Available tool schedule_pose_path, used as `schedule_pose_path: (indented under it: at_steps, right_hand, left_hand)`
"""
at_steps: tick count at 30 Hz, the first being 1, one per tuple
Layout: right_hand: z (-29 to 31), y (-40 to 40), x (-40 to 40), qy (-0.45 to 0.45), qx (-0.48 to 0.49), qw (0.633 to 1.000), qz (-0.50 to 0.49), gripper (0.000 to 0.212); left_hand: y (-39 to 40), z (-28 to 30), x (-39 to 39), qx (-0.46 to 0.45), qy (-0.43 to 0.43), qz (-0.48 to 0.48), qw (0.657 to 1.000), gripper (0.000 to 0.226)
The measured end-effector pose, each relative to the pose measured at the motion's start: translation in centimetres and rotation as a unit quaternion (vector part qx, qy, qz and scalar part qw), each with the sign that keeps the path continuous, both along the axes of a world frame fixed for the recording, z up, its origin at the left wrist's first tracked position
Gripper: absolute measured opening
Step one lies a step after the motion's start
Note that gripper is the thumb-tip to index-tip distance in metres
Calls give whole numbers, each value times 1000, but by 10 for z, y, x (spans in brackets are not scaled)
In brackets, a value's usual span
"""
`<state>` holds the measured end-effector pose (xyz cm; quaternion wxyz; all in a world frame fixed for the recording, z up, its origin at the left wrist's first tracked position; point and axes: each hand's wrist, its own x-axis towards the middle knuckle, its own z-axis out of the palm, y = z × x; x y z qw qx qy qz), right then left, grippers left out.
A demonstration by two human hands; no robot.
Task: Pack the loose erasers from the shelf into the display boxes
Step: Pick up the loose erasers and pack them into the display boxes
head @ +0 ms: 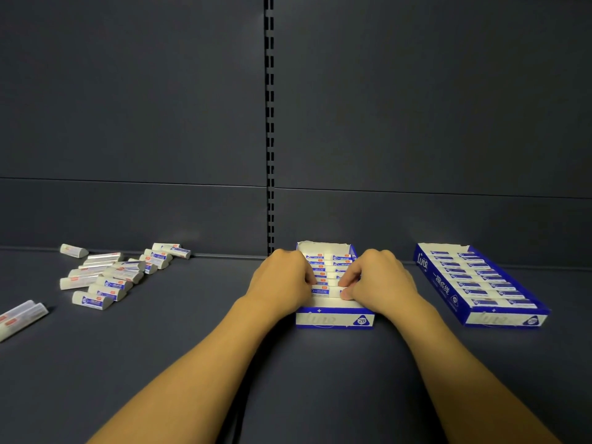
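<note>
Both my hands sit over the middle box (334, 320): left grip (285, 280) curled on erasers inside, right grip (378, 280) pinching one eraser (340, 291). Loose erasers (109, 274) lie left.

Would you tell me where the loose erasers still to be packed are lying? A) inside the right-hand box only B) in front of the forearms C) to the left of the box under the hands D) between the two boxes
C: the loose erasers lie scattered on the shelf, left of the box that both hands are working over.
</note>
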<state>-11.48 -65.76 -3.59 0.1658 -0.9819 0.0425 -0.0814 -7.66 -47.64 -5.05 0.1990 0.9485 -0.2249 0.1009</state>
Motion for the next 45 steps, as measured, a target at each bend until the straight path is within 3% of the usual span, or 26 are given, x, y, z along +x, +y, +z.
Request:
schedule_pose_path:
  at_steps: [15,22,27,33,38,45]
  right_hand:
    - [5,6,-5,-15,-33,999,-1,24]
    - [25,-4,-8,-11,42,999,-1,17]
    - [49,-2,-12,-82,47,995,-12,4]
    - [55,28,-20,-39,-31,997,66,20]
    - [50,57,-28,6,-93,988,120,23]
    - [50,95,-31,-13,-107,985,137,34]
  left_hand:
    - [-4,0,0,38,-35,-5,999,21]
    - [8,22,-7,-23,0,-14,1000,30]
    - [39,35,-19,-33,-26,32,999,34]
    - [84,38,-36,43,20,131,990,32]
    - [116,46,-54,93,-1,216,972,28]
    - [160,55,-77,120,2,279,953,24]
